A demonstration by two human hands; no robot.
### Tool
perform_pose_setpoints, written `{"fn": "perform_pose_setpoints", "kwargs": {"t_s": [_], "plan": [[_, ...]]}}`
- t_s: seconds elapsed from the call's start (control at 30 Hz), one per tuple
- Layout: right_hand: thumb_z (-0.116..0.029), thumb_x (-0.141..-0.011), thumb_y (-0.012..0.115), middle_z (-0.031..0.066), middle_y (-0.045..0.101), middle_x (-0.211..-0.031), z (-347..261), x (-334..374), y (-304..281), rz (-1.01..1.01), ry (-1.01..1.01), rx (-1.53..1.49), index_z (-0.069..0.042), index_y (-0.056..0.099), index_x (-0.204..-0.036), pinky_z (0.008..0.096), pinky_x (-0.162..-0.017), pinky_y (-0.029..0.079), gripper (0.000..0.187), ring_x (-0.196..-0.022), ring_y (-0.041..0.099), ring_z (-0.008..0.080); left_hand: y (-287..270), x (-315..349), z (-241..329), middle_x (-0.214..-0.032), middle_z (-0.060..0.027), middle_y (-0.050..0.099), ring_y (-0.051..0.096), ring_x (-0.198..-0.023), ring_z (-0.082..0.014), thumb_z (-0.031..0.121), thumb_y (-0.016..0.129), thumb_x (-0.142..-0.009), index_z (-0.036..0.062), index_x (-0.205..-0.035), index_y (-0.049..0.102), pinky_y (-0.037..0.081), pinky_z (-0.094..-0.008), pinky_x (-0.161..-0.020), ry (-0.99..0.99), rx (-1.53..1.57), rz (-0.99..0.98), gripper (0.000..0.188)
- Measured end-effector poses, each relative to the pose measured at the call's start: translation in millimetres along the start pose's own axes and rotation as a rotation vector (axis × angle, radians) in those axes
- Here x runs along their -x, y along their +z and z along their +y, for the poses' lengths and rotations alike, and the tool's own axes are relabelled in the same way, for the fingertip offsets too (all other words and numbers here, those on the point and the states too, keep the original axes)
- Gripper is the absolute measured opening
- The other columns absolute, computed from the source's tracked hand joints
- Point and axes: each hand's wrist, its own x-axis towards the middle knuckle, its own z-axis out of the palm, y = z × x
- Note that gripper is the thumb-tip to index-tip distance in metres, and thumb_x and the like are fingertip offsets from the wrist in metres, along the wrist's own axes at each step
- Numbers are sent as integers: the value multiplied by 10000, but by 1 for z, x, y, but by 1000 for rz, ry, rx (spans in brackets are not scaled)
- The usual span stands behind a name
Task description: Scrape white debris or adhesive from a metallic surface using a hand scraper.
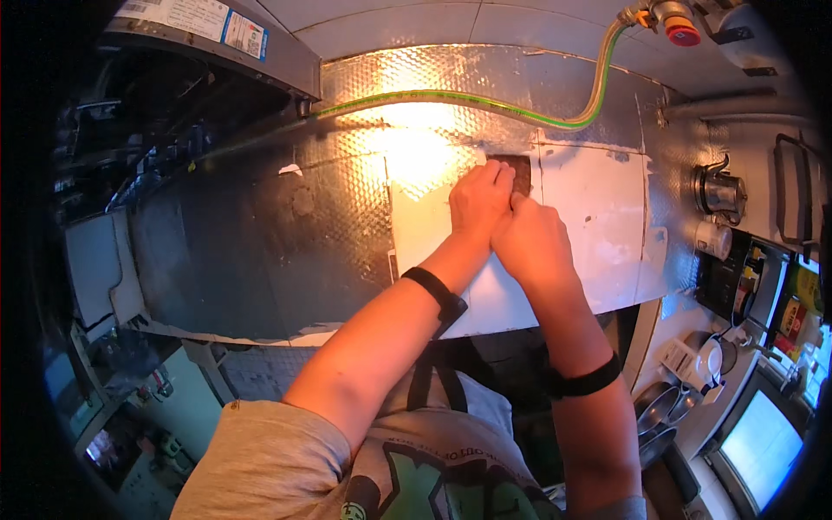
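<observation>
Firstly, head view, containers: at far right, noted a metal pot (721, 191) with dark handle, just beside a white cup (712, 239). Lower down, nearer the body, several pans (656, 406) grouped close together. Could not make out contents of any.

Next, pose: both forearms reaching up from the lower edge, converging over the white section of the table (594, 260). Wearing black bands on both. Left grip (481, 198) and right grip (530, 238) pressed against each other, fingers curled in. At their fingertips, on the white section toward its far side, a dark brown patch (522, 172), partly covered. Unclear whether clamped on it or on anything hidden beneath. Beyond, a yellow-green hose (568, 123) running across crinkled silvery foil (347, 204).
</observation>
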Motion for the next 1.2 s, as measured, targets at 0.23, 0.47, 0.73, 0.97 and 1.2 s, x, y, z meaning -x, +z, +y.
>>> {"fn": "perform_pose_setpoints", "kwargs": {"t_s": [0.23, 0.47, 0.73, 0.97, 1.2], "plan": [[-194, -890, 517, 340, 663, -974, -2, -5, 0, -25, -15, -6, 26, 695, -1040, 537, -901, 506, 320, -973, 637, 509, -1, 1, -6, -877, -56, 637, 654, -834, -258, 162, 669, -839, 79, -988, 684, 542, -392, -671, 49, 16, -5, 171], [-217, -908, 513, 346, 659, -1001, -1, -7, 3, -29, -40, 8, 27, 700, -1063, 533, -904, 507, 344, -988, 637, 507, 1, -4, -4, -882, -76, 621, 647, -824, -266, 144, 633, -795, 77, -943, 667, 542, -395, -665, 29, 41, 11, 166], [-219, -908, 516, 351, 658, -994, -8, -2, 0, -35, 2, -10, 34, 696, -1049, 539, -898, 507, 341, -978, 635, 516, -1, 6, -9, -908, -63, 639, 652, -846, -251, 140, 639, -792, 67, -957, 687, 545, -389, -708, 33, -6, 11, 186], [-228, -917, 511, 346, 658, -973, -7, 3, 3, -5, 21, -25, 14, 691, -1047, 547, -901, 501, 329, -967, 625, 530, -4, -2, -10, -945, -63, 658, 652, -830, -265, 152, 658, -801, 67, -1023, 699, 547, -405, -678, 0, 27, -66, 241], [-231, -920, 506, 340, 659, -966, -2, 3, 1, 21, 2, -37, 3, 677, -1067, 557, -900, 498, 325, -964, 622, 529, -8, 3, -2, -894, -77, 636, 648, -819, -261, 114, 638, -795, 49, -952, 680, 544, -392, -680, 65, 30, -18, 175]]}}
